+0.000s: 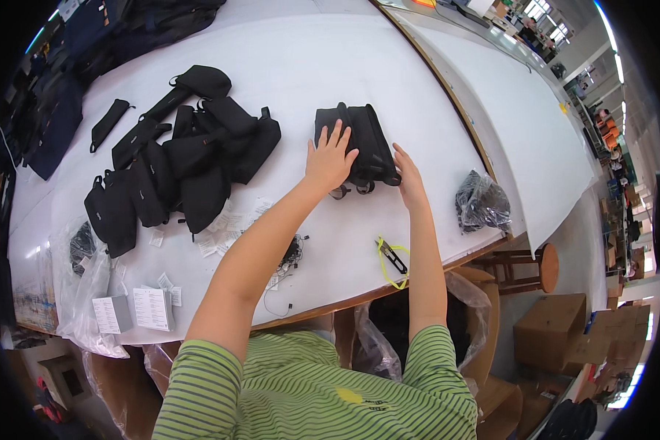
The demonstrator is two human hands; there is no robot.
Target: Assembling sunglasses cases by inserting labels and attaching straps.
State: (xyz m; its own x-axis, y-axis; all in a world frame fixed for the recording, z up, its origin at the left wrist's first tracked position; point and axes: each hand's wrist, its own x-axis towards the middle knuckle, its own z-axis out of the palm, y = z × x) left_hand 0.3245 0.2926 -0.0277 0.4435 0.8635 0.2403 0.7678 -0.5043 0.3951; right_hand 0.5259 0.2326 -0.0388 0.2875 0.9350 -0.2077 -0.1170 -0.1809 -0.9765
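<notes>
Resting with its fingers spread, your left hand (330, 161) lies flat on the left part of a black bag (370, 139), pressing without grasping. Your right hand (409, 172) is open at the bag's right side; you cannot tell whether its fingertips touch. The bag sits on your white bench (301, 66), inward from the near edge and toward the right edge. Nearer you, by the near edge, lie thread snips (394, 257) with a yellow loop. A clear plastic bundle (482, 202) sits at the near right corner. Leftward you have piled black pouches (191, 161), with printed cards (152, 309) by the near left edge.
</notes>
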